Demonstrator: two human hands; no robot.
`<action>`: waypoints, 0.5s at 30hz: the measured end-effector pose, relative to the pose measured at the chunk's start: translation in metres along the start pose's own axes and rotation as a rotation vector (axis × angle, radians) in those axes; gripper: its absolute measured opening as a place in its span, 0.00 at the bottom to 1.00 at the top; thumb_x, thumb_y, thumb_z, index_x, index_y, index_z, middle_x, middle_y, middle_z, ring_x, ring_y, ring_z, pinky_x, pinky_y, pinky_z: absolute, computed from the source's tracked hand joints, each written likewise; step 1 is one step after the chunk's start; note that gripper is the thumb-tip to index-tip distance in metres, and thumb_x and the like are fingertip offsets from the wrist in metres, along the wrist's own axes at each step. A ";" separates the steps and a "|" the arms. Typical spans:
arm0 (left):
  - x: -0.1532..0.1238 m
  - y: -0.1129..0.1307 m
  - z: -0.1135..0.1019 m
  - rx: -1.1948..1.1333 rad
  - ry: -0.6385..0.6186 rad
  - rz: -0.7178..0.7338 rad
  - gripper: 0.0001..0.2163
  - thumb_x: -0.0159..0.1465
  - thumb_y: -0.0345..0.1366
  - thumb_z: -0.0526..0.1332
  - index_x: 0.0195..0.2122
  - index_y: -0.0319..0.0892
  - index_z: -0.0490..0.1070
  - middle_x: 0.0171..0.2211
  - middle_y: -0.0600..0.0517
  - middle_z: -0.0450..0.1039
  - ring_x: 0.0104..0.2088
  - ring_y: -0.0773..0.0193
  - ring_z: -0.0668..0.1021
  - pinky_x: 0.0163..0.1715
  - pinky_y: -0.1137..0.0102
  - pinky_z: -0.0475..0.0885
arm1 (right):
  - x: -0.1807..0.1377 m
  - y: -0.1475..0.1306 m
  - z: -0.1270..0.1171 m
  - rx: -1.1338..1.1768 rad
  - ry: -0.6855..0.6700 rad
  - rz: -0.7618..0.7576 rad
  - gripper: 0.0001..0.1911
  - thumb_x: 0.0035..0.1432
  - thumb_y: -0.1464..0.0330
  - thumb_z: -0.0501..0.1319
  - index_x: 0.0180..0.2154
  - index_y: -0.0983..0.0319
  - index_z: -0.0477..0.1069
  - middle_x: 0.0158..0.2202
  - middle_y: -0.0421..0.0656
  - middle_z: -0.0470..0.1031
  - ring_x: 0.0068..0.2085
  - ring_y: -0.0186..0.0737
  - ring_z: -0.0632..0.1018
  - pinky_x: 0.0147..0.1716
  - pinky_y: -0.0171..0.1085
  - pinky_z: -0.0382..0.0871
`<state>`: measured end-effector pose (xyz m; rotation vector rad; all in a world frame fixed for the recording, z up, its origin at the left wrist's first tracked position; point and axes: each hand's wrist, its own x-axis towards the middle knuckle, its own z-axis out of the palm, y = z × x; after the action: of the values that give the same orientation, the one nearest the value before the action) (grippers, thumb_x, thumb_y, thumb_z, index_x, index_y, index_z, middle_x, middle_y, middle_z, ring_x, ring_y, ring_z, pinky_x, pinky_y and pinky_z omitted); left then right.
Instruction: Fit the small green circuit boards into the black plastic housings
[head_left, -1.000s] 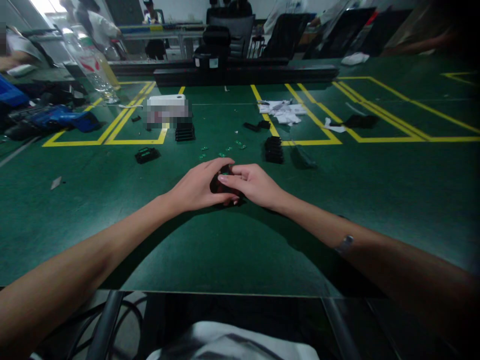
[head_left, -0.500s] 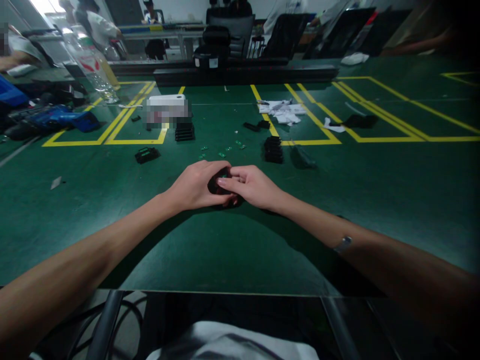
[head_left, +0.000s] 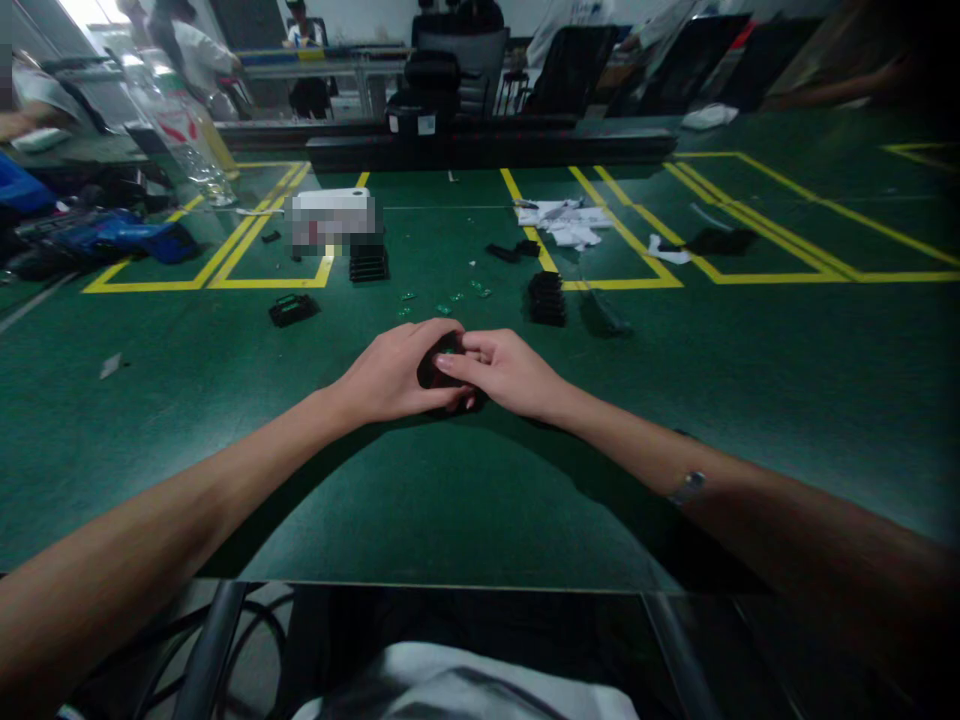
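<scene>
Head view — green table (head_left: 450, 510), chairs (head_left: 574, 72) beyond — left grip (head_left: 397, 370) and right grip (head_left: 516, 372) around a dark part (head_left: 430, 370).

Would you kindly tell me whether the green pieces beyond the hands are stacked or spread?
Spread: the green pieces lie scattered on the table, with gaps between several of them.

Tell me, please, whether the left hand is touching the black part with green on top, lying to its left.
Apart. The head view shows green tabletop plainly between the left hand and the black part, which lies farther forward and left.
</scene>
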<state>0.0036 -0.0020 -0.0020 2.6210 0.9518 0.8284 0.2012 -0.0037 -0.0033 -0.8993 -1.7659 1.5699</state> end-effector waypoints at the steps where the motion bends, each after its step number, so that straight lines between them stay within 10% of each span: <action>1: 0.000 0.001 0.000 -0.021 -0.003 -0.012 0.26 0.59 0.45 0.69 0.56 0.41 0.65 0.50 0.46 0.76 0.47 0.55 0.79 0.47 0.64 0.73 | 0.001 0.000 0.000 0.003 -0.002 -0.003 0.13 0.63 0.60 0.65 0.34 0.64 0.71 0.26 0.41 0.78 0.25 0.36 0.80 0.22 0.32 0.74; 15: 0.001 0.007 0.004 -0.184 0.008 -0.090 0.24 0.61 0.40 0.69 0.56 0.44 0.65 0.49 0.50 0.75 0.45 0.60 0.79 0.44 0.69 0.71 | 0.002 0.000 -0.002 0.011 -0.001 -0.023 0.15 0.65 0.60 0.63 0.33 0.65 0.70 0.25 0.44 0.78 0.25 0.37 0.80 0.21 0.32 0.73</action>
<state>0.0101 -0.0067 -0.0021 2.4032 0.9402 0.8612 0.2017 -0.0010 -0.0036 -0.8701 -1.7608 1.5637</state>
